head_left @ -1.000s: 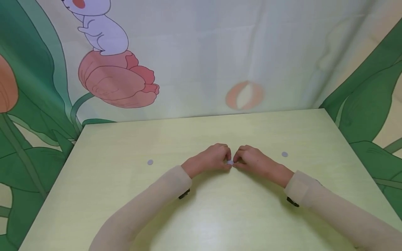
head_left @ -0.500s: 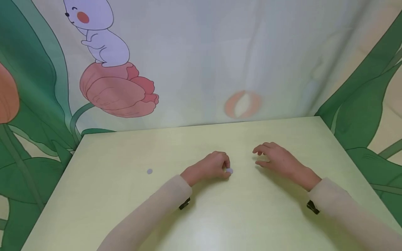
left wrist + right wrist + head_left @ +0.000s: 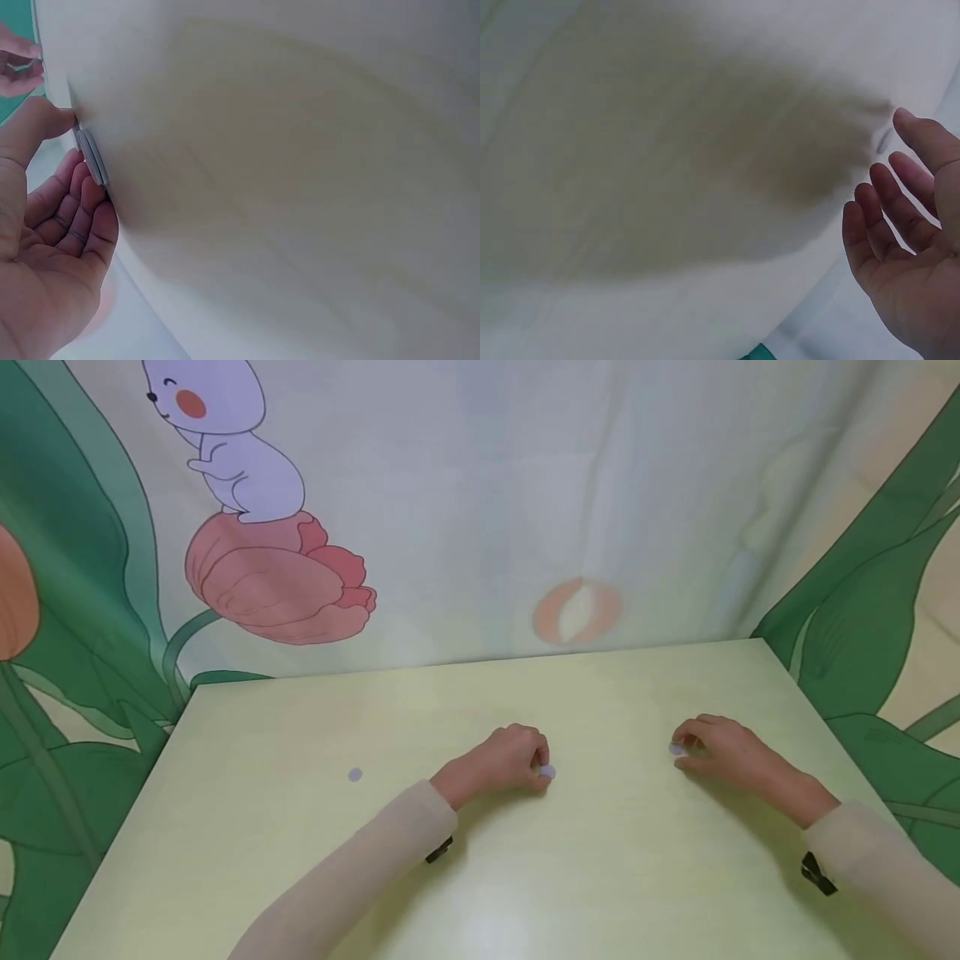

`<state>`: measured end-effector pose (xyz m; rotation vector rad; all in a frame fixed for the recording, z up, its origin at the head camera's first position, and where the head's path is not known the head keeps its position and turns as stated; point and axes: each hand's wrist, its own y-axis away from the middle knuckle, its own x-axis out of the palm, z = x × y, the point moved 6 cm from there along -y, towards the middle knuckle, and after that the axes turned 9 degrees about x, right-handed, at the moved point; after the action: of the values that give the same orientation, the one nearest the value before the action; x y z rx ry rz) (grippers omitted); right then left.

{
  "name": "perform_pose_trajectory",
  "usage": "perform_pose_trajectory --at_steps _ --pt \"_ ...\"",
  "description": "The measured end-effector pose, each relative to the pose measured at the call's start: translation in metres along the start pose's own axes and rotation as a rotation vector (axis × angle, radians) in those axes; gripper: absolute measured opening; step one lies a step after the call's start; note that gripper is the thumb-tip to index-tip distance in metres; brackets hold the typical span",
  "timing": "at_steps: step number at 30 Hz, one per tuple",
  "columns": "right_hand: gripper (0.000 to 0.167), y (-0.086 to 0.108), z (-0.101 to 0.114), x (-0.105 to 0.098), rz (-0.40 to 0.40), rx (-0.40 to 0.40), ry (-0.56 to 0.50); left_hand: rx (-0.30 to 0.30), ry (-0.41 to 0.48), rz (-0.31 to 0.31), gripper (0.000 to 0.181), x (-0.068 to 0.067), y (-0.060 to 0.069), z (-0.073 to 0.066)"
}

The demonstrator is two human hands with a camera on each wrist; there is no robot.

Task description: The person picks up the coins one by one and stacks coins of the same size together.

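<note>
Near the middle of the table, my left hand [image 3: 501, 758] pinches a small flat grey disc [image 3: 547, 772] by its edges between thumb and fingers. Seen edge-on in the left wrist view, the grey discs [image 3: 92, 156] look like a thin stack of two, low against the tabletop. Farther right, my right hand [image 3: 726, 748] reaches over another grey disc [image 3: 677, 748]. In the right wrist view that disc lies between thumb and fingers [image 3: 885, 189], with gaps still showing around it.
A third grey disc [image 3: 356, 774] lies by itself on the left of the pale table [image 3: 600, 860]. Behind the table's back edge hangs a printed curtain [image 3: 450, 527]. Dark clips [image 3: 818, 874] show below both sleeves.
My right hand has left the middle disc and moved right to the right-hand disc, its fingers spreading on the way. The left hand stays at the middle disc. The head view has tilted slightly.
</note>
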<state>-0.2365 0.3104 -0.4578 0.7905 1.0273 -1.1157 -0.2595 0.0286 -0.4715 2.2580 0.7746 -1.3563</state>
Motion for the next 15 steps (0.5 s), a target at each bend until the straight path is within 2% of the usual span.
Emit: perform_pose_trajectory --at_steps 9,15 --pt "0.019 0.001 -0.009 0.003 -0.043 0.042 -0.076 -0.008 -0.033 0.014 0.013 0.002 0.002 -0.002" --pt "0.015 -0.004 -0.012 0.006 -0.025 0.06 -0.109 0.01 -0.028 0.009 0.012 0.002 0.004 -0.002"
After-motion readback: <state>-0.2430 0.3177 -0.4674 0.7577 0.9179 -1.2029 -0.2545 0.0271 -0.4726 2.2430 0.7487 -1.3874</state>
